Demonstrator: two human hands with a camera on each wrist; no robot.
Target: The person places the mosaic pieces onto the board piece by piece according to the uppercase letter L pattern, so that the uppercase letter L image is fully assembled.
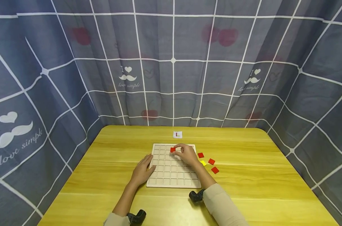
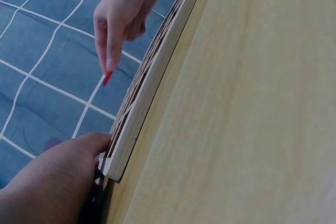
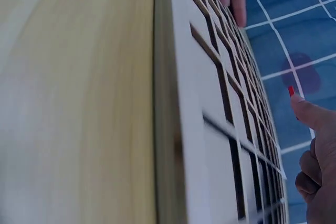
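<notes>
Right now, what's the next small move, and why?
Probably lower the red tile into an open cell of the grid board: the right hand pinches it over the board, the left wrist view shows it hanging clear of the grid, and the left hand rests at the board's left edge, which may steady it.

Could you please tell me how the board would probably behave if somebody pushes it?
The board is probably stiff: its edge looks thick and straight in both wrist views. Because it lies flat and low on the table, it would likely slide rather than tip. Its square outline suggests it should not roll.
</notes>
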